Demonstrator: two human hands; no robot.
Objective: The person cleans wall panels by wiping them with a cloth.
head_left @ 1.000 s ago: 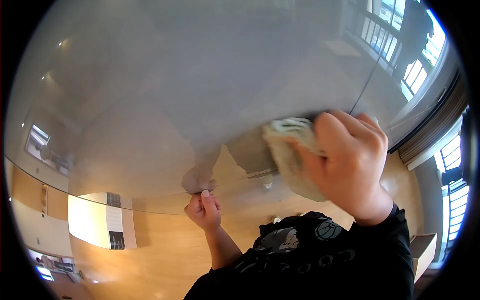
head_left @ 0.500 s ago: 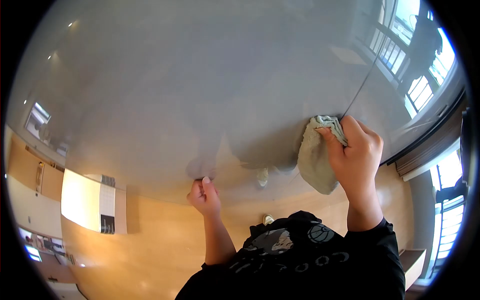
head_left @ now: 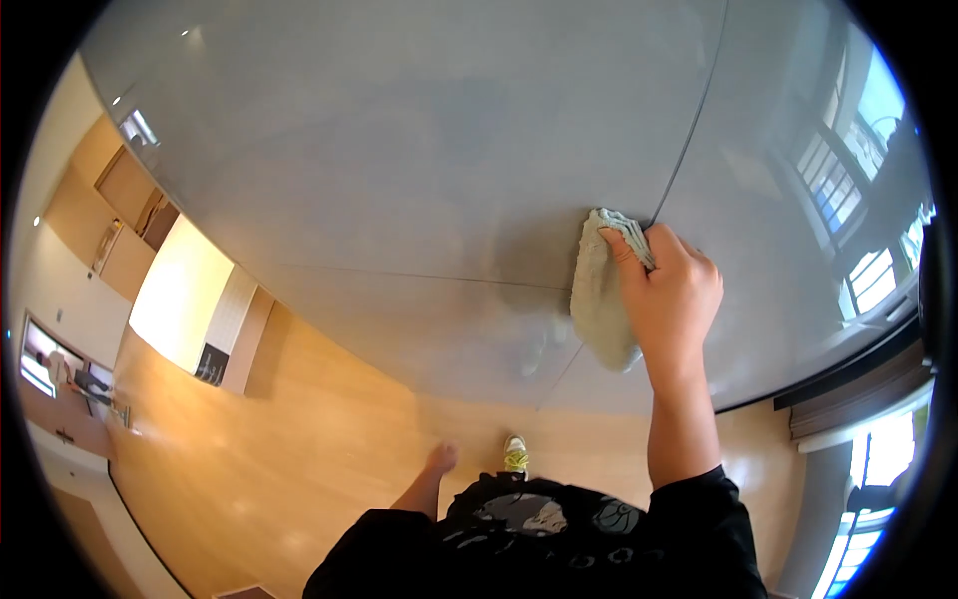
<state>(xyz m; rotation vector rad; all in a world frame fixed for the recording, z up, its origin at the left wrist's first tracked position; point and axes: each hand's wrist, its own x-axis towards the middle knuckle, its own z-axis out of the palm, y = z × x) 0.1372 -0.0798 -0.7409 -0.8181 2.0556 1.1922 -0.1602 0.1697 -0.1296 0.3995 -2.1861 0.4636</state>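
Observation:
A folded grey-green cloth (head_left: pixel 604 290) is gripped in my right hand (head_left: pixel 677 290), thumb on top and fingers wrapped round its folded edge. It lies against a glossy grey wall panel (head_left: pixel 419 150), right where the panel seams meet. The cloth's lower part hangs down below my fist. My left hand (head_left: pixel 442 457) is low by my body, away from the panel, with its fingers curled in and nothing visible in them; it looks small and a little blurred.
Light wood floor (head_left: pixel 319 419) lies below, with my shoe (head_left: pixel 515 454) on it. Curtained windows (head_left: pixel 878 459) stand at right. A lit white cabinet (head_left: pixel 180 295) is at left. Farther off, another person (head_left: pixel 75 377) stands near a doorway.
My left hand has dropped from the panel towards my body. The view has turned, so the cloth and right hand appear slightly further left and higher; the right hand still grips the cloth.

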